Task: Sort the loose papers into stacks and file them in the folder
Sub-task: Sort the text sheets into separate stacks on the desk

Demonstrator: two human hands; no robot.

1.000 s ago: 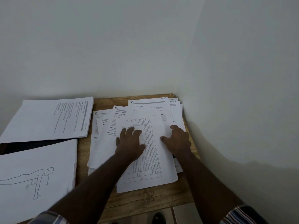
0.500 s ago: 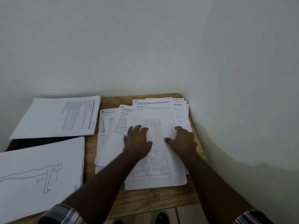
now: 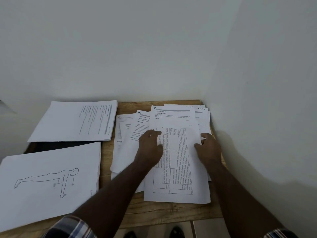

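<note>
Near edge: table sheet (image 3: 173, 177) is lying on top of the loose pile (image 3: 130, 152), mid-desk (image 3: 154, 212). Left hand (image 3: 150, 148) is resting flat on its left side, fingers relaxed, gripping nothing. Right hand (image 3: 208, 148) is pinching the sheet's right edge w/ thumb & fingers. Best lift w/ right only, left pinning the pile so nothing slides. Further left: two sorted stacks, drawing stack (image 3: 49, 182) & text stack (image 3: 75, 121). Folder: prob. the dark thing (image 3: 56, 146) btwn them, can't confirm.

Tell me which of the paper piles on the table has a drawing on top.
The near-left stack: its top sheet shows a line-drawn figure in a push-up pose. The far-left stack and the loose pile under both hands show only printed text and tables.
</note>
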